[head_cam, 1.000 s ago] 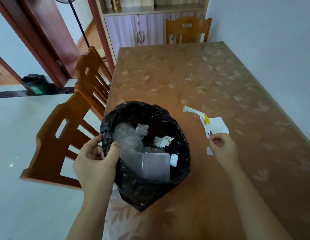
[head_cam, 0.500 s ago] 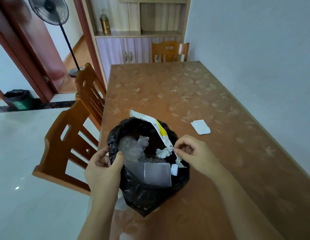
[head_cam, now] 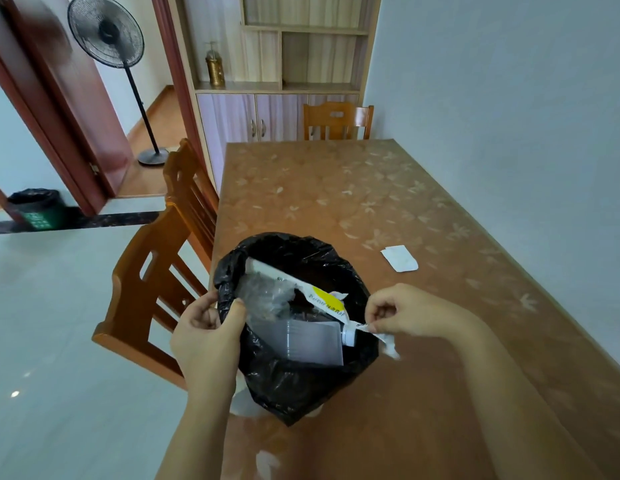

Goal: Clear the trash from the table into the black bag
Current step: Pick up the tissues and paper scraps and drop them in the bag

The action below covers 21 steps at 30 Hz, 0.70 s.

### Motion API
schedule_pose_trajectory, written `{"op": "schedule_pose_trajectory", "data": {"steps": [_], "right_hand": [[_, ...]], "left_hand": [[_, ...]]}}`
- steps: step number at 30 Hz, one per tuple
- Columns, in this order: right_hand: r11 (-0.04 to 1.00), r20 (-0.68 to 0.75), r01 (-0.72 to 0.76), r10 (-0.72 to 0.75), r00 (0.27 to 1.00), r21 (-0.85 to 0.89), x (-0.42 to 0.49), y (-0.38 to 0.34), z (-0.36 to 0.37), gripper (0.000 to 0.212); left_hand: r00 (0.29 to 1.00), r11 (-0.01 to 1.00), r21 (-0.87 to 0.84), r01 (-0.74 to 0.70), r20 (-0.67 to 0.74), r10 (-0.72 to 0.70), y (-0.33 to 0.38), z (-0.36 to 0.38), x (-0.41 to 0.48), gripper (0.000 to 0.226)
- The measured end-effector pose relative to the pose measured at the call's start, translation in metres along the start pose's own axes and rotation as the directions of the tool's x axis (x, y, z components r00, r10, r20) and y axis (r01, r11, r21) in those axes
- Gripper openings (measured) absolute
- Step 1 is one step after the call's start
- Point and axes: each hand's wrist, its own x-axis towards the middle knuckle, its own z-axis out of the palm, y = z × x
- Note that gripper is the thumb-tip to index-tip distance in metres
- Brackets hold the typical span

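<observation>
Right hand [head_cam: 405,315] is pinching the near end of a long white wrapper strip [head_cam: 303,289] with a yellow patch on it, thumb and fingertip closed on it right at the bag's rim. From that pinch the strip runs away and to the left, its long axis lying straight across the open mouth of the black bag [head_cam: 294,382], far end resting near the opposite rim. So it's basically over the hole already; I'd guess letting go or nudging it leftward is all it needs. A crumpled tail hangs outside the rim under the hand, which might snag.

Left hand [head_cam: 208,336] is clamped on the bag's left edge, holding the mouth open.

Count-wise: one strip in hand, one clear plastic bottle [head_cam: 312,339] lying in the bag, some crinkly clear plastic beside it, and one small white paper [head_cam: 399,258] left on the table [head_cam: 336,188], off to the right and further out, so the right hand is closer.
</observation>
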Motion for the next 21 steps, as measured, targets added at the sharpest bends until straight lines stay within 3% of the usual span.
{"op": "schedule_pose_trajectory", "data": {"steps": [4, 10, 15, 21], "right_hand": [[0.999, -0.037, -0.035, 0.037, 0.999, 0.038, -0.002, 0.001, 0.0, 0.009], [0.998, -0.25, -0.014, 0.03, 0.968, 0.063, 0.021, -0.014, 0.013, 0.018], [0.996, -0.437, -0.026, 0.059, 0.898, 0.082, 0.045, -0.029, 0.034, 0.015], [0.986, -0.458, 0.0, 0.077, 0.885, 0.166, 0.048, -0.021, 0.04, 0.017]], "left_hand": [[1.0, 1.0, 0.014, -0.019, 0.017, 0.019, 0.001, -0.005, 0.001, 0.023], [0.994, 0.995, 0.04, -0.089, 0.075, 0.086, 0.009, -0.007, -0.005, 0.024], [0.993, 0.999, 0.012, -0.051, 0.111, 0.049, 0.012, -0.008, -0.008, 0.025], [0.997, 1.0, 0.004, 0.009, 0.081, -0.009, 0.007, -0.007, -0.002, 0.026]]}}
